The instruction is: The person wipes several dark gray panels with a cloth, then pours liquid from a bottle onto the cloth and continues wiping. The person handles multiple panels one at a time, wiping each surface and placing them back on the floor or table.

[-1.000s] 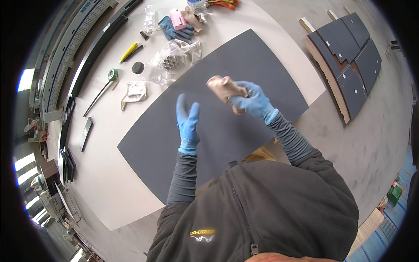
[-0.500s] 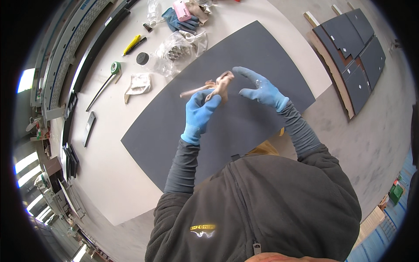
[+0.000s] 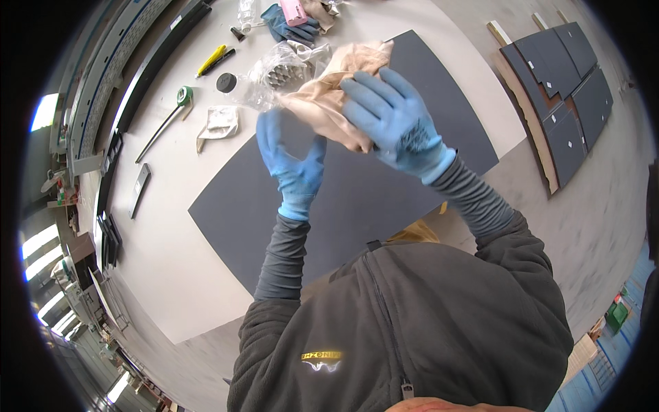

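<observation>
A beige cloth (image 3: pixel 326 103) is spread out over the far part of a dark grey flat panel (image 3: pixel 357 192) and blurred at its left end. My right hand (image 3: pixel 401 127), in a blue coated glove with a dark smudge on its back, lies over the cloth's right part with fingers stretched and apart; its thumb is hidden. My left hand (image 3: pixel 292 165), gloved the same way, is open just below the cloth's left end, fingers apart and nothing in it. Whether the cloth rests on the panel or hangs above it, I cannot tell.
Beyond the cloth lie a clear plastic bag (image 3: pixel 281 65), blue gloves (image 3: pixel 288 29), and a pink box (image 3: pixel 294 12). Leftward are a yellow cutter (image 3: pixel 211 60), a black cap (image 3: pixel 226 83), a green tape measure (image 3: pixel 184 95) and a white folded cloth (image 3: pixel 221 121). Dark panels (image 3: pixel 559 89) are stacked at right.
The cloth, bunched up in my left hand before, is now spread out wide. My left hand has let go of it and opened, and my right hand has come over it.
</observation>
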`<state>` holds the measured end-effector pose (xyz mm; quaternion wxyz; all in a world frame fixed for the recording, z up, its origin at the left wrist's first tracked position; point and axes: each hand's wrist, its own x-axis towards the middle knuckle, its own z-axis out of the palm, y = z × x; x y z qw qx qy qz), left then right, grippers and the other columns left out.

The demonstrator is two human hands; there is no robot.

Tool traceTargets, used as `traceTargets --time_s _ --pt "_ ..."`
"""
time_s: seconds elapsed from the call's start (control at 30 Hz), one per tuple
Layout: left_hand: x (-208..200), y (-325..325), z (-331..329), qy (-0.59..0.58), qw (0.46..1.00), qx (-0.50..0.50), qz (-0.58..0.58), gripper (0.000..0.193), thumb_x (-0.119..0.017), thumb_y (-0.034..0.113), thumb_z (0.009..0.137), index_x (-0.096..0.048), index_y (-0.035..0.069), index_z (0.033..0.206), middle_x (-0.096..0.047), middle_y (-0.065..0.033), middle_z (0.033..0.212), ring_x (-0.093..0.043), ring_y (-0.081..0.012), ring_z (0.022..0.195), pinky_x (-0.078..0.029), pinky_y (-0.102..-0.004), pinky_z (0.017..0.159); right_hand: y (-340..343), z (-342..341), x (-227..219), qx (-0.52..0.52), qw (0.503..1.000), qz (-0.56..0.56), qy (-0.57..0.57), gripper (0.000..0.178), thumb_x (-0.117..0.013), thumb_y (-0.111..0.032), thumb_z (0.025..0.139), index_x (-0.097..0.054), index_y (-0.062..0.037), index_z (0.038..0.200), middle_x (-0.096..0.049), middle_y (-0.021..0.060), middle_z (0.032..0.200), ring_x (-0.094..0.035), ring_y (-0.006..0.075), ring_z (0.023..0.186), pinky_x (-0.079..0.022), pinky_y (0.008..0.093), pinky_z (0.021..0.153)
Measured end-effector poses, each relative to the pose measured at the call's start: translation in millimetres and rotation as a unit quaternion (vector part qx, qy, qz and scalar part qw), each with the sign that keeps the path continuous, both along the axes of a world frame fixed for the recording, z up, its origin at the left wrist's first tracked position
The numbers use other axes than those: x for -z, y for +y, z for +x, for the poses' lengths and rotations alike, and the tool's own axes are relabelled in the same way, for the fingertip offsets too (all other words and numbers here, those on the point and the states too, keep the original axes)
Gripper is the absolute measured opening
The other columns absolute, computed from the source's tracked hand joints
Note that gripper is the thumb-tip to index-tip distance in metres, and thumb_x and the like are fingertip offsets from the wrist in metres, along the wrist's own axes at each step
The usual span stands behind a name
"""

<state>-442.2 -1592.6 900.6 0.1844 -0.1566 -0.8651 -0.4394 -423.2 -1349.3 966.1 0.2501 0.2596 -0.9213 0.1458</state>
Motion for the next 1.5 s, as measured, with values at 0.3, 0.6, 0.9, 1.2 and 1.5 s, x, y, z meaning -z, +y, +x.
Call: traceTargets --time_s 0.3,0.6,0.9,1.2,1.5 --pt "53.1 -1.7 124.0 -0.125 0.942 0.128 -0.284 0.101 -0.083 0.029 0.069 -0.041 0.012 0.160 -0.030 -0.0261 0.166 -0.022 -0.0504 0.155 -0.018 -0.0614 0.125 -46.6 105.5 103.4 0.000 0.966 0.154 -0.208 0.037 -0.065 -0.020 0.088 -0.069 -0.0018 0.119 -0.072 0.0145 0.121 -0.069 0.0262 0.110 -0.053 0.0394 0.099" --pt "71.5 12.8 147.5 -0.065 0.958 0.145 -0.240 0.070 -0.075 0.024 0.077 -0.059 0.013 0.144 -0.045 -0.0172 0.160 -0.035 -0.0484 0.150 -0.030 -0.0612 0.120 -45.1 134.6 109.5 0.023 0.955 0.094 -0.282 0.034 -0.067 -0.023 0.086 -0.069 -0.0065 0.116 -0.070 0.0097 0.119 -0.069 0.0213 0.107 -0.052 0.0391 0.094" --pt "24.4 -2.8 26.0 0.109 0.972 0.176 -0.110 0.050 -0.078 0.008 0.076 -0.075 0.021 0.124 -0.059 -0.0126 0.151 -0.045 -0.0443 0.145 -0.041 -0.0516 0.116 11.0 35.6 79.5 -0.010 0.977 0.047 -0.208 0.026 -0.079 -0.023 0.074 -0.072 -0.0140 0.097 -0.070 0.0054 0.118 -0.061 0.0272 0.126 -0.033 0.0553 0.120" --pt "-48.6 -28.7 -20.2 0.090 0.968 0.216 -0.089 0.061 -0.088 0.011 0.073 -0.074 0.023 0.131 -0.060 -0.0142 0.150 -0.046 -0.0440 0.145 -0.039 -0.0516 0.118 17.9 12.2 -13.2 -0.013 0.996 0.091 0.012 0.031 -0.082 -0.026 0.075 -0.071 -0.0090 0.099 -0.073 0.0066 0.108 -0.068 0.0241 0.115 -0.031 0.0560 0.122" --pt "62.6 -40.5 110.9 -0.060 0.967 0.204 -0.142 0.052 -0.075 0.015 0.074 -0.077 0.025 0.125 -0.060 -0.0133 0.150 -0.046 -0.0462 0.144 -0.040 -0.0528 0.117 0.6 119.6 79.3 -0.037 0.953 0.107 -0.282 0.028 -0.078 -0.031 0.080 -0.073 -0.0079 0.095 -0.072 0.0074 0.107 -0.065 0.0231 0.118 -0.032 0.0565 0.123"
